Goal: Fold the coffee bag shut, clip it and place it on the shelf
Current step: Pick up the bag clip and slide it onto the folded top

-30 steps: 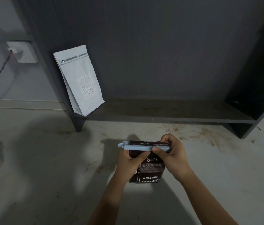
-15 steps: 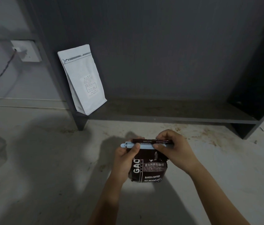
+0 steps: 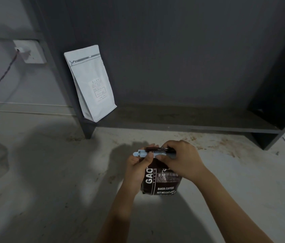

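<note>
A dark brown coffee bag [image 3: 162,183] with white print stands on the counter in front of me, its top folded over. A pale blue clip [image 3: 142,153] lies across the folded top, its rounded end sticking out to the left. My left hand [image 3: 137,165] grips the bag's left side with the thumb pressed on the clip. My right hand [image 3: 182,158] covers the clip's right end and the fold, pinching them. The dark shelf [image 3: 190,120] runs behind the bag.
A white coffee bag [image 3: 92,85] leans at the shelf's left end against its upright. A wall socket [image 3: 28,51] with a plugged cable is at the left. Coffee grounds are scattered on the counter [image 3: 50,172] near the shelf. A grey object sits at the left edge.
The bag has turned slightly so its left side panel shows. Both hands have stayed on the clip and fold; my left thumb has shifted onto the clip.
</note>
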A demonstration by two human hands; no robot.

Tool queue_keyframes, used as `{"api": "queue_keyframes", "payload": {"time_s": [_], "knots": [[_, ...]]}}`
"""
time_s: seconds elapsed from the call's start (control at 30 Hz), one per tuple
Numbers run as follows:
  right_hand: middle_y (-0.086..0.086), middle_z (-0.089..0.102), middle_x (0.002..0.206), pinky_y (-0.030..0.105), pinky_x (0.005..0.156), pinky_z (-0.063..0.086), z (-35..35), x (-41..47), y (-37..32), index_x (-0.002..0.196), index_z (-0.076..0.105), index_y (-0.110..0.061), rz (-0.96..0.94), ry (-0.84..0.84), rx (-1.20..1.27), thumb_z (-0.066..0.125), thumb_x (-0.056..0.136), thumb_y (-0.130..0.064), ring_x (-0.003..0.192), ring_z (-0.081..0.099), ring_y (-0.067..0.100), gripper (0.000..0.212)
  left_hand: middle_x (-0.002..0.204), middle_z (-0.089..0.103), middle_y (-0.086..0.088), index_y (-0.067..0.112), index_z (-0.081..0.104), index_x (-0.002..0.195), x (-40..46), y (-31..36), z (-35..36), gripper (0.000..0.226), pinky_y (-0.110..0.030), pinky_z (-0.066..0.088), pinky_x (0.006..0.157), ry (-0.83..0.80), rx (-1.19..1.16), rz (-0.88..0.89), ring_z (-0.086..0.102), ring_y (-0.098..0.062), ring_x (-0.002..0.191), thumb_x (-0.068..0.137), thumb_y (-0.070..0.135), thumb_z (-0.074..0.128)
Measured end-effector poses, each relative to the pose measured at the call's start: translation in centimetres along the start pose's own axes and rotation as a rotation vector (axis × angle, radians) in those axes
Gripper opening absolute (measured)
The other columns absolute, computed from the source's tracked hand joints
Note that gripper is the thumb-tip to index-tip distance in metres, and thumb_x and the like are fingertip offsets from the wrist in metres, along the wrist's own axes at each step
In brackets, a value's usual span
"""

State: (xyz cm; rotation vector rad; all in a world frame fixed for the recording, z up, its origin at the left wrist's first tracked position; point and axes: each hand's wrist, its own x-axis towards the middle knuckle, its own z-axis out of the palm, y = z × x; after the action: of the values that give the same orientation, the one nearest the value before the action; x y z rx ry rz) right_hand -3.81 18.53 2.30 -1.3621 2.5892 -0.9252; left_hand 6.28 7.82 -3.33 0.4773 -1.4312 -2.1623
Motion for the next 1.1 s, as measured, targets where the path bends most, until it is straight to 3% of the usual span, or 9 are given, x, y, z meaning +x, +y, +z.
{"api": "queue_keyframes", "payload": {"time_s": [0.13,0.43,0.67,0.83,1.1], "knots": [[-0.011,0.053,0.064,0.018,0.054,0.032,0.0,-0.2,-0.1,0.069,0.051,-0.031,-0.017,0.006,-0.02,0.061,0.074,-0.05,0.072,0.048,0.012,0.022,0.082,0.076,-0.004,0.005,0.064,0.105,-0.2,0.1,0.1,0.035,-0.028,0.059,0.067,-0.012,-0.029,0.012,0.071,-0.022,0.08,0.074,0.022,0.065],[-0.017,0.043,0.061,0.015,0.056,0.031,0.5,-0.3,-0.2,0.078,0.064,-0.024,0.058,0.082,0.0,0.066,0.072,-0.045,0.073,0.046,0.011,0.022,0.076,0.075,-0.005,0.002,0.065,0.098,-0.1,-0.4,0.6,0.029,-0.03,0.059,0.066,0.049,-0.039,0.053,0.07,-0.023,0.074,0.074,0.018,0.062],[-0.005,0.055,0.07,0.017,0.055,0.033,0.7,-0.5,-0.1,0.078,0.064,-0.026,0.06,0.105,0.019,0.066,0.07,-0.045,0.072,0.049,0.012,0.021,0.073,0.075,-0.006,0.007,0.068,0.088,-0.2,-0.3,0.8,0.016,-0.029,0.059,0.063,0.047,-0.071,0.065,0.071,-0.022,0.071,0.077,0.019,0.065],[-0.015,0.046,0.062,0.017,0.057,0.033,0.6,-0.5,-0.1,0.079,0.066,-0.023,0.047,0.115,0.018,0.067,0.071,-0.043,0.073,0.047,0.011,0.021,0.072,0.075,-0.006,0.008,0.069,0.087,-0.3,-0.6,1.0,0.018,-0.031,0.058,0.064,0.077,-0.074,0.081,0.07,-0.024,0.071,0.075,0.019,0.06],[-0.017,0.046,0.061,0.016,0.057,0.033,0.7,-0.5,0.0,0.079,0.066,-0.023,0.037,0.124,0.024,0.067,0.071,-0.042,0.075,0.047,0.01,0.021,0.069,0.074,-0.004,0.011,0.07,0.082,-0.4,-0.6,1.4,0.015,-0.028,0.058,0.062,0.102,-0.053,0.118,0.07,-0.02,0.068,0.075,0.018,0.059]]}}
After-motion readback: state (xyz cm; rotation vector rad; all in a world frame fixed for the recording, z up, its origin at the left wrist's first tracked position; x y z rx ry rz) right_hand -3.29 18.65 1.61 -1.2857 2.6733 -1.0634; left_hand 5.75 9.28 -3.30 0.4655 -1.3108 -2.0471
